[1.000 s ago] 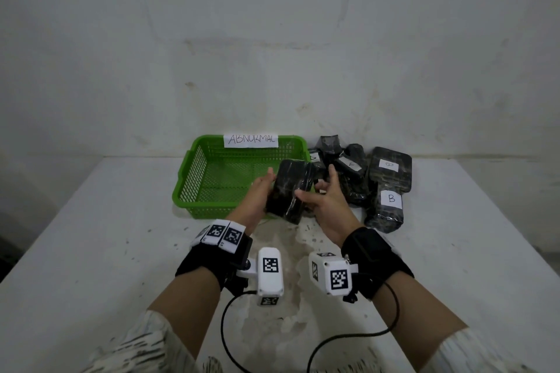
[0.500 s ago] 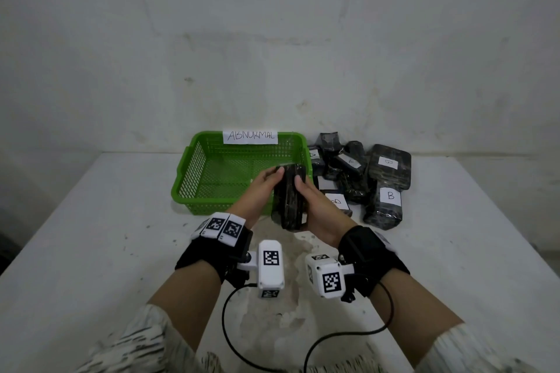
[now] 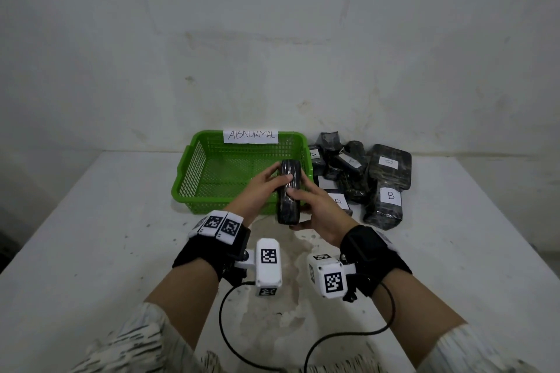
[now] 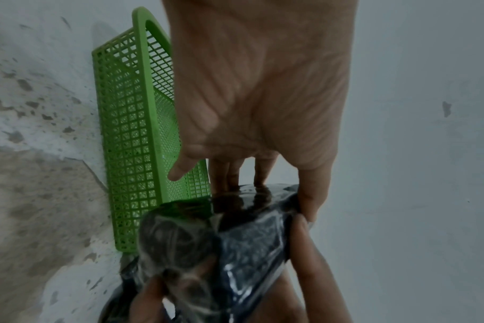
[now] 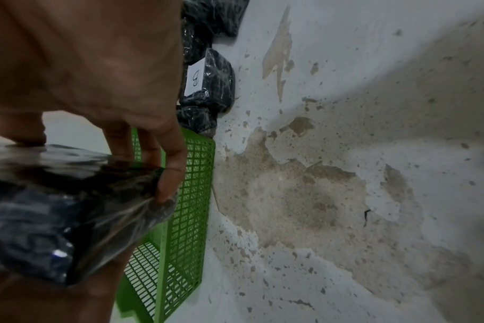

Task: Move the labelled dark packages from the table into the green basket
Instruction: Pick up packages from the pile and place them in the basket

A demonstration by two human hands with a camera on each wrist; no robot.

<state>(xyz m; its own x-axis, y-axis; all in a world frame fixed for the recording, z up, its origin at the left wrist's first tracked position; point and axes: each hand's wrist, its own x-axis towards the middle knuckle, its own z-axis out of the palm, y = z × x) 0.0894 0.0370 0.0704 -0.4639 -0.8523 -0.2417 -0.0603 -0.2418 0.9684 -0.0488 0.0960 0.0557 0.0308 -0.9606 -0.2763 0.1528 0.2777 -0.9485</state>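
Observation:
A dark plastic-wrapped package [image 3: 289, 191] stands on edge between both hands, over the near right corner of the green basket [image 3: 212, 203]. My left hand [image 3: 266, 183] grips its left face with fingers over the top. From the right, my right hand [image 3: 306, 206] grips it, thumb under the near end. The left wrist view has the package [image 4: 235, 236] pinched by fingertips beside the basket [image 4: 130, 122]. In the right wrist view the package [image 5: 55, 214] fills the lower left. No label shows on it. The basket holds no package.
Several dark packages with white labels lie in a pile [image 3: 363, 175] right of the basket; one marked B [image 3: 389, 200] is nearest. A paper sign reading ABNORMAL [image 3: 251, 135] hangs on the basket's far rim. The white table [image 3: 91, 236] is stained near me. A wall stands close behind.
The package has turned from tilted to standing on its edge. Both hands closed in on it and shifted slightly left, toward the basket.

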